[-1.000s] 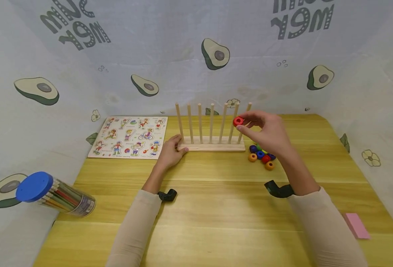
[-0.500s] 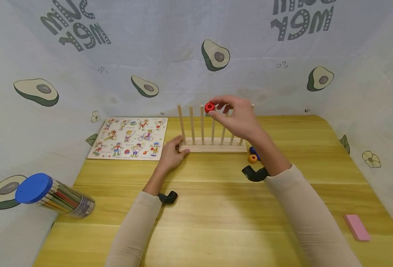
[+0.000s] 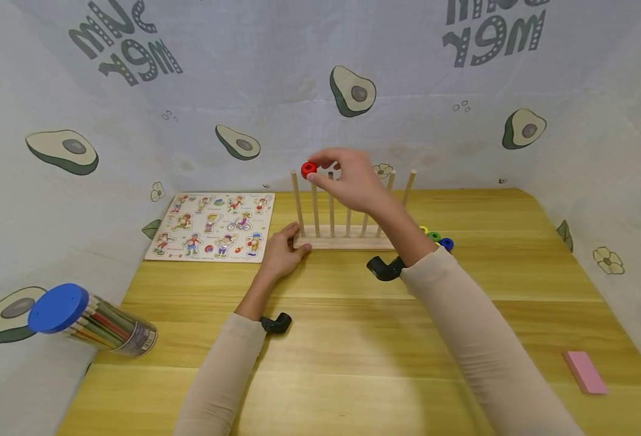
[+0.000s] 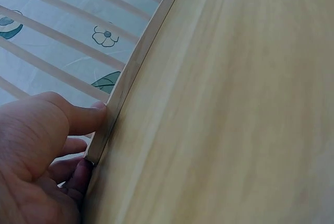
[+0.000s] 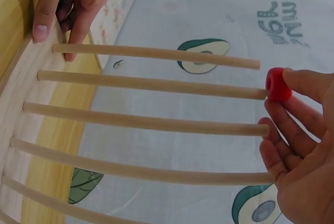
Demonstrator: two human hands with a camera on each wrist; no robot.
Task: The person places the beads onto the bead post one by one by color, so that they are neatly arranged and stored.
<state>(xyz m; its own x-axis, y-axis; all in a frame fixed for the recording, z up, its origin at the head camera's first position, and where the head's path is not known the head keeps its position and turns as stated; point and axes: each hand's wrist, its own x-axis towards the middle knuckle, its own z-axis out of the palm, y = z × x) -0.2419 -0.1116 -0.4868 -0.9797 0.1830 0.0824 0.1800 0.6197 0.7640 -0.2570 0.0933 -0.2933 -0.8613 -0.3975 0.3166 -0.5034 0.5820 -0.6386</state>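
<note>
A red bead (image 3: 308, 170) with a hole is pinched between the thumb and fingers of my right hand (image 3: 347, 181). In the right wrist view the red bead (image 5: 278, 84) is at the tip of the second wooden peg (image 5: 151, 84) from the left-hand end; whether it is threaded on cannot be told. The wooden peg rack (image 3: 347, 243) stands upright on the table with several bare pegs. My left hand (image 3: 282, 251) grips the left end of its base; in the left wrist view the thumb lies on the base's front edge (image 4: 133, 70).
Several coloured beads (image 3: 434, 237) lie right of the rack, partly hidden by my right forearm. A picture puzzle board (image 3: 211, 227) lies at the left. Nearer stands a blue-lidded tub of pencils (image 3: 97, 318). A pink block (image 3: 585, 372) lies at the right on the wooden table (image 3: 331, 363).
My right hand has carried the red bead leftward and up, from the right-hand pegs to the second peg from the left. The left hand has stayed on the rack's end.
</note>
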